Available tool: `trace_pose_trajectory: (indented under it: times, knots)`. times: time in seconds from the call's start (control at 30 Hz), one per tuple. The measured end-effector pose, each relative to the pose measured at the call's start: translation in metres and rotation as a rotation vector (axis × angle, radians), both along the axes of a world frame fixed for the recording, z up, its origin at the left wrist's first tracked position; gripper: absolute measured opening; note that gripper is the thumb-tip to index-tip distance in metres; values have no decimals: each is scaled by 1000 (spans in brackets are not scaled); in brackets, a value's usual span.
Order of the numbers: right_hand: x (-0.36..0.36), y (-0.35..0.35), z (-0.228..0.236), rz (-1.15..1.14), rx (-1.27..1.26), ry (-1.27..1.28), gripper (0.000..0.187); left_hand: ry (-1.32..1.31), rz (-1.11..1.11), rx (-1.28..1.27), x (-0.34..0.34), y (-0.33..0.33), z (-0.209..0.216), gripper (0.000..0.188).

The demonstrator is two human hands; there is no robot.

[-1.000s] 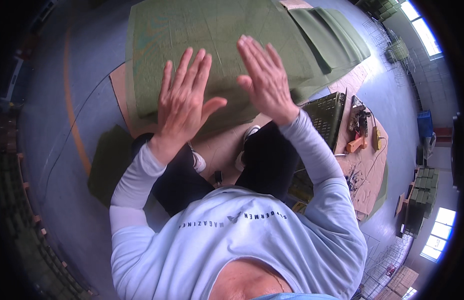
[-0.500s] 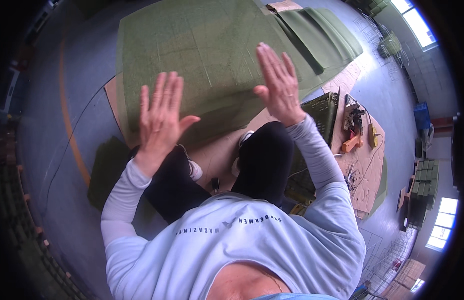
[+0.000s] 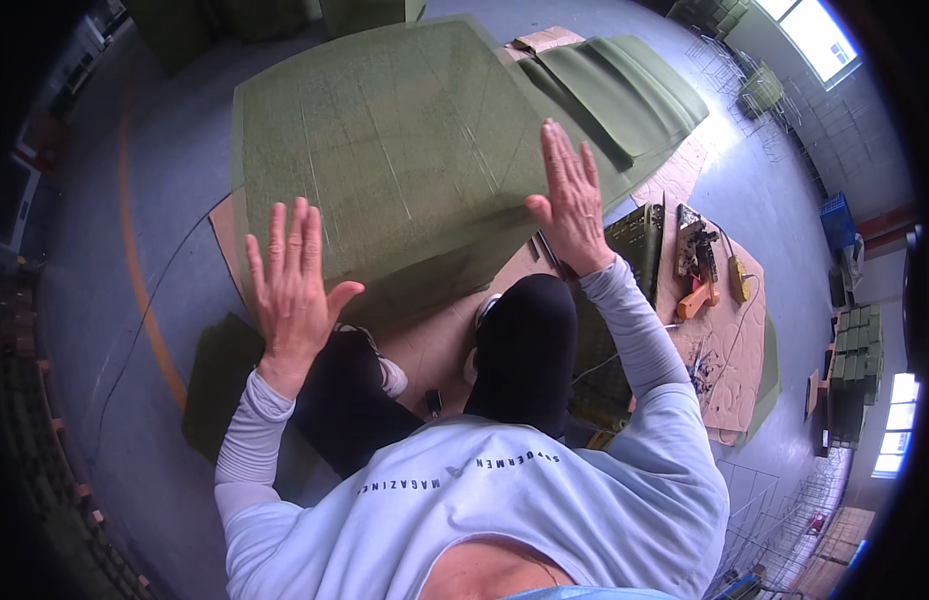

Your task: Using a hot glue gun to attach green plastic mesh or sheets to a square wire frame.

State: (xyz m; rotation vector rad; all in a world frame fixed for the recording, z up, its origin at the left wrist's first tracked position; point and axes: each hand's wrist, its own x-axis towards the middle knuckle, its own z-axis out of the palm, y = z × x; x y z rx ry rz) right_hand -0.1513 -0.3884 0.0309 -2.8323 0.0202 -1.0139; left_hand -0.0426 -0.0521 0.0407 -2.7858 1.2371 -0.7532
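Note:
A stack of green, fabric-like sheets (image 3: 385,140) lies in front of my knees, its top marked with several pale lines. Over its near left part, my left hand (image 3: 293,290) is held with fingers spread and thumb out, holding nothing. My right hand (image 3: 575,205) is raised near the stack's right side, palm down, fingers stretched and thumb apart, also without anything in it. I cannot tell whether either palm touches the sheets. More folded green sheets (image 3: 625,95) lie beyond the stack to the right.
Brown cardboard (image 3: 740,345) lies at my right, carrying an orange-handled tool (image 3: 698,298) and a yellow object with a cord (image 3: 737,280). Beside my right leg stands a dark green crate-like thing (image 3: 640,240). An orange line (image 3: 135,260) crosses the floor at left. Wire racks (image 3: 775,100) stand far right.
Both hands have moved lower in the picture and slightly farther apart, fingers still stretched. The view has shifted a little, showing more behind the stack.

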Motion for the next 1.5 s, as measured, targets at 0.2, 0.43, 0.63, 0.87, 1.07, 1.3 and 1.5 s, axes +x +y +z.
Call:
trace_pose_trajectory:
  times: [0.2,0.43,0.63,0.87,1.07,1.3,1.5]
  knots:
    - [6,-6,-14,-213,-46,114,81,69,37,-6,8,2,-6,92]
    - [1,-26,8,-93,322,173,69,87,4,-125,9,13,-4,90]
    - [14,-33,-8,-242,305,331,66,353,17,-218,26,25,-11,88]
    - [12,-42,5,-267,152,327,66,666,-63,-358,36,39,-2,98]
    - [29,-34,9,-227,56,236,68,603,38,-402,107,32,17,97]
    - [28,-35,-1,-185,292,375,68,675,71,-316,129,20,-18,96]
    - [65,-49,26,-193,144,329,69,508,88,-253,193,-1,4,96]
